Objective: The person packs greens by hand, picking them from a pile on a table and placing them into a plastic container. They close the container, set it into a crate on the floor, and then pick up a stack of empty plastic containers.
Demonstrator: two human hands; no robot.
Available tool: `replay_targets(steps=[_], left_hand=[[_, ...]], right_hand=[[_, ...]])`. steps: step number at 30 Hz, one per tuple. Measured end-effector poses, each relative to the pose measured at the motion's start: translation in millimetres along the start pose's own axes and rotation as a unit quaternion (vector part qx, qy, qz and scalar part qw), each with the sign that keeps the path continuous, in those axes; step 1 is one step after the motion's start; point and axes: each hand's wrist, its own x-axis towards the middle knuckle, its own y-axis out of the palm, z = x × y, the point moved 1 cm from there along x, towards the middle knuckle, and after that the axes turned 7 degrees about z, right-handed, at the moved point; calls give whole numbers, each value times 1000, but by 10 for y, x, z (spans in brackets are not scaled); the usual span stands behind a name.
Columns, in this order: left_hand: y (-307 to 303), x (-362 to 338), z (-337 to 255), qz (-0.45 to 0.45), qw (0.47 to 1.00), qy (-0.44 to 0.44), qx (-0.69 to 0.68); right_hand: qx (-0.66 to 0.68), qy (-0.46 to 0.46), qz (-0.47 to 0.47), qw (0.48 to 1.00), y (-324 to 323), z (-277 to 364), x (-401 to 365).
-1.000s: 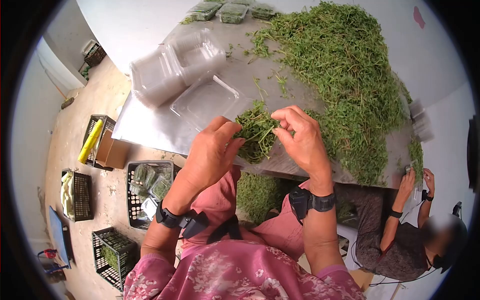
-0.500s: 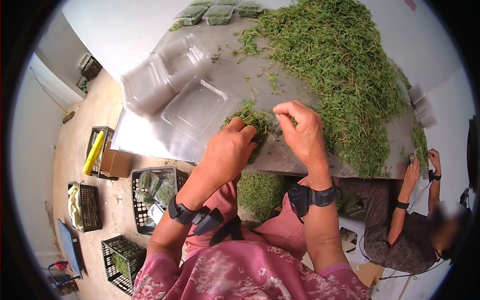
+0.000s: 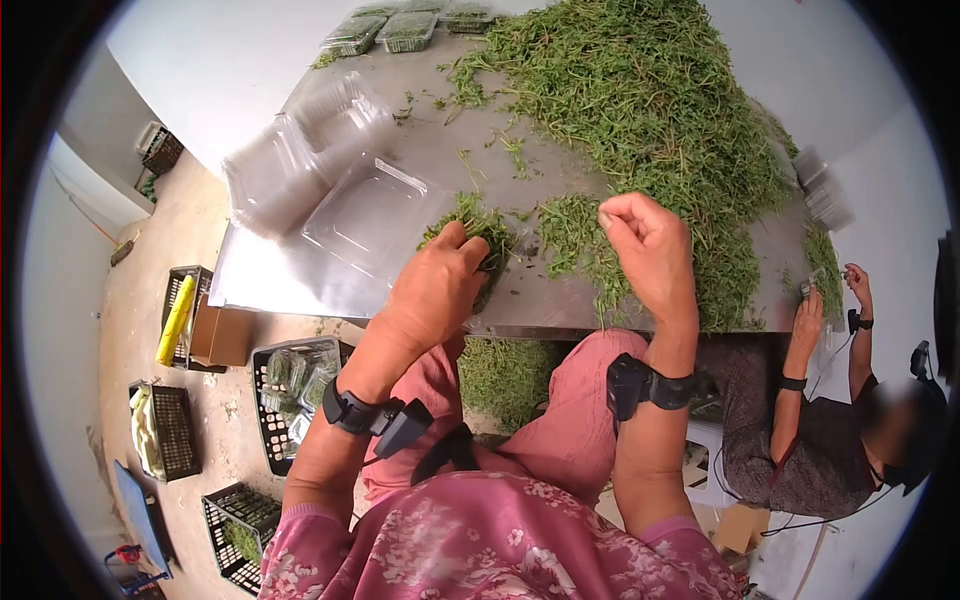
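My left hand is at the table's front edge, its fingers closed round a small bunch of leafy green stems. The bunch's leafy top pokes out past the knuckles. Higher and to the right, my right hand is closed in a pinch. Whatever is between its fingertips, if anything, is too small to make out. A loose clump of greens lies on the table just left of that hand. Beyond it rises the large heap of greens. An opened clear plastic box lies left of my left hand.
Stacked clear boxes stand on the metal table, with filled boxes at the back. Black crates stand on the floor at left. At right, another person works at the table, hands by some greens.
My right hand has moved right, away from the bunch and toward the heap, uncovering the loose clump. My left hand keeps its hold on the bunch. The view has shifted slightly.
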Motion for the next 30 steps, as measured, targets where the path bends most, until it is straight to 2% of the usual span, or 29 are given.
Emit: replay_targets(steps=[6,9,10,13,16,19,22,25,28,30], left_hand=[[-324,-96,-178,21,999,-7,26],[-457,-125,-271,-36,999,-11,20],[-451,-121,-274,-53,999,0,7],[-364,-91,-230,-78,996,28,-21],[-100,-31,-45,-49,998,41,-28],[54,5,71,-22,999,36,-27],[59,21,65,-22,999,23,-32],[46,24,64,-23,999,13,-41],[51,19,70,-27,999,16,-45],[45,19,66,-19,999,6,-39]], right_hand=[[-105,96,75,987,-297,-327,-361],[-229,49,68,970,-279,-396,-490],[-230,89,71,966,-264,-383,-511],[-277,55,67,957,-186,-403,-603],[-303,84,80,946,-86,-327,-624],[-249,52,92,963,-29,-566,-563],[-267,29,97,958,22,-614,-409],[-201,-38,60,977,31,-619,-211],[-239,-18,33,970,-192,-542,-88],[-300,30,47,952,-355,-533,-69]])
